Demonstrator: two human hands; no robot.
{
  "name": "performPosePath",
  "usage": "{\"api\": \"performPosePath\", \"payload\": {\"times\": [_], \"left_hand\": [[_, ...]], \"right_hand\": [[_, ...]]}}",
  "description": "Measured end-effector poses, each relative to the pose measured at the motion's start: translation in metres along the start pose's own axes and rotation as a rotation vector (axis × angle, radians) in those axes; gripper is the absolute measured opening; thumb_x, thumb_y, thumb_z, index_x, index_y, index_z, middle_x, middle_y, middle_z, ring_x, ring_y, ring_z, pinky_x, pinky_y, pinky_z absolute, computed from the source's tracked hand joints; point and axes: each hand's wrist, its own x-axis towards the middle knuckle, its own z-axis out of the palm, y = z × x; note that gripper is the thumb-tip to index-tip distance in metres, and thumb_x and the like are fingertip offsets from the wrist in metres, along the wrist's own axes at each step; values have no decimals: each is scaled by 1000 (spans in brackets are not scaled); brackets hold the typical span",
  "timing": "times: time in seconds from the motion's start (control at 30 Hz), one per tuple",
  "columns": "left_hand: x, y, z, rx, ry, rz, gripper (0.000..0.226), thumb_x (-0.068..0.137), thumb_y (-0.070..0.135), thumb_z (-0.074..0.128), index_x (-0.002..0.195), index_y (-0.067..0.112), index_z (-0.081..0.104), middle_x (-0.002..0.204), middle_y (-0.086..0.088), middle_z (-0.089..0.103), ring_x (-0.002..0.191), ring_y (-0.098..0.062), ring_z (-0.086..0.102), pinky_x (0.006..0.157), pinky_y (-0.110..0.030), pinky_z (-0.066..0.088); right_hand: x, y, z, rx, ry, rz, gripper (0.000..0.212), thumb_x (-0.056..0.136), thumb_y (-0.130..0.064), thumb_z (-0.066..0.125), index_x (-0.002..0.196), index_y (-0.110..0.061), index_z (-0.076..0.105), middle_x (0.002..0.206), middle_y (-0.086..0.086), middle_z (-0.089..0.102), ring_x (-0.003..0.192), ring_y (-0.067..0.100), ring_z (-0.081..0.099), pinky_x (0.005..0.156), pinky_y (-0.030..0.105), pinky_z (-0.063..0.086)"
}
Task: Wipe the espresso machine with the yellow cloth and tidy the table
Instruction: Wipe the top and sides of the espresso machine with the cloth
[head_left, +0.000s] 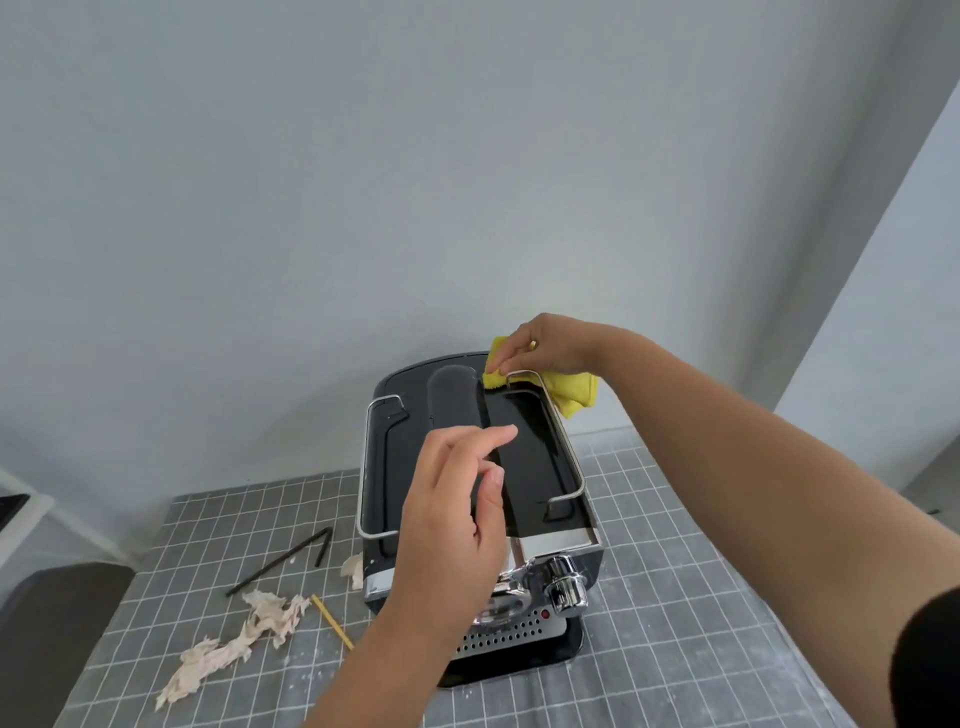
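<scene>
A black and chrome espresso machine (535, 467) stands on the grey checked table (691, 597). My right hand (545, 345) grips the yellow cloth (574, 392) and holds it against the machine's far right top corner, by the chrome rail. My left hand (457, 514) hovers over the front of the machine's top with its fingers loosely bent and holds nothing. Its forearm hides part of the machine's front.
On the table left of the machine lie a bent black straw (283, 558), a thin yellow stick (332, 621) and crumpled beige paper scraps (234, 642). A smaller scrap (353, 569) lies by the machine's base. The wall stands close behind.
</scene>
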Motion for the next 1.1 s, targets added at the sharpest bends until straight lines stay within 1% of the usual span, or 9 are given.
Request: {"api": "performPosePath", "payload": {"times": [0.1, 0.2, 0.3, 0.37, 0.47, 0.7, 0.8, 0.97, 1.1], "left_hand": [[7, -4, 0, 46, 15, -25, 38, 89, -7, 59, 119, 16, 62, 108, 5, 53, 87, 0, 55, 81, -8, 41], [9, -8, 2, 87, 29, -50, 34, 90, 2, 61, 120, 20, 61, 108, 10, 52, 86, 0, 53, 82, -6, 38], [7, -10, 4, 114, 53, -34, 29, 91, 10, 58, 118, 20, 62, 108, 13, 52, 91, -6, 54, 83, -15, 42], [5, -12, 5, 137, 70, -18, 27, 91, 10, 57, 116, 17, 64, 107, 9, 55, 94, -12, 54, 84, -21, 44], [5, -11, 5, 157, 89, -11, 24, 91, 9, 56, 112, 16, 66, 104, 4, 58, 95, -14, 54, 86, -19, 40], [5, -9, 6, 159, 80, -27, 25, 89, 5, 58, 107, 20, 67, 101, 7, 57, 94, -13, 53, 83, -19, 39], [4, -10, 6, 155, 86, -24, 26, 89, 3, 59, 106, 20, 67, 100, 9, 57, 93, -13, 53, 81, -19, 40], [4, -11, 6, 140, 107, -25, 28, 87, -1, 60, 105, 19, 68, 99, 8, 57, 93, -12, 52, 79, -21, 42], [4, -11, 6, 140, 91, -29, 28, 87, 0, 59, 105, 20, 68, 99, 9, 57, 92, -12, 52, 78, -24, 43]], "right_hand": [[15, -15, 0, -85, -26, -33, 14, 84, -22, 70, 93, -31, 75, 61, -15, 55, 65, 3, 49, 69, 18, 40], [29, -25, 14, -128, 131, -28, 14, 84, -18, 67, 94, -22, 75, 58, -13, 46, 56, 1, 42, 61, 19, 36], [30, -32, 19, -181, 189, -39, 13, 85, -19, 67, 95, -20, 75, 58, -16, 42, 56, -2, 39, 53, 15, 30], [25, -29, 13, -200, 142, -32, 12, 82, -21, 69, 93, -22, 75, 60, -15, 48, 57, 0, 43, 54, 15, 33], [20, -25, 5, -217, 73, -6, 10, 79, -23, 71, 89, -26, 74, 61, -14, 52, 59, 0, 47, 56, 18, 37], [49, -42, 20, -251, 159, -31, 15, 81, -23, 67, 94, -19, 75, 66, -13, 50, 63, 1, 45, 55, 16, 36], [60, -59, 27, -269, 40, -81, 13, 82, -24, 68, 92, -23, 75, 65, -10, 50, 62, 4, 45, 57, 19, 38], [66, -79, 36, -331, -139, -150, 10, 80, -27, 72, 89, -28, 76, 75, -13, 56, 77, 5, 51, 71, 24, 43], [66, -62, 17, -325, -49, -111, 10, 81, -24, 70, 88, -30, 74, 72, -9, 55, 72, 9, 50, 67, 23, 41]]}}
